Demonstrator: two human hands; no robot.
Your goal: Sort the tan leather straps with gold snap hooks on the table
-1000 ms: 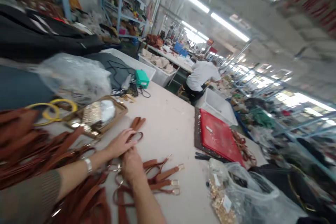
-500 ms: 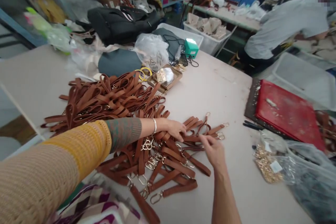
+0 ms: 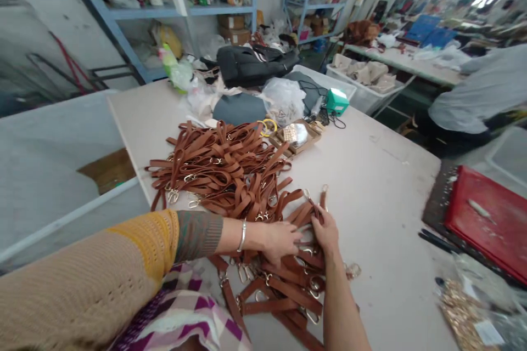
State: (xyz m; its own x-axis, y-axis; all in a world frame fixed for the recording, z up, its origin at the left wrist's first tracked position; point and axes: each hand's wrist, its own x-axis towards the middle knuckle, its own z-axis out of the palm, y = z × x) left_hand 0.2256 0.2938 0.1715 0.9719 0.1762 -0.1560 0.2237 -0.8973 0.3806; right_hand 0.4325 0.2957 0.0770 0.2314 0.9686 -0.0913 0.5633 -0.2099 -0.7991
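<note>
Brown leather straps with gold-coloured metal clasps lie in a big heap [image 3: 230,167] on the pale table [image 3: 370,192]. A looser group of the same straps [image 3: 288,290] is nearer to me. My left hand [image 3: 282,241], with a bangle at the wrist, rests on the nearer straps, its fingers spread. My right hand [image 3: 327,230] pinches a brown strap [image 3: 315,208] at the right edge of the pile, thumb and fingers together. Part of the near straps is hidden under my hands and forearms.
An open box of metal parts [image 3: 296,137] and a green device [image 3: 337,101] stand behind the heap. At right are a red board [image 3: 489,219] and a bag of gold pieces [image 3: 459,307]. A person in grey [image 3: 473,98] bends over at the far right.
The view has swung left, so the table contents sit further right. My right hand has moved to the far edge of the near straps and closed on one. My left hand's fingers have spread over the straps.
</note>
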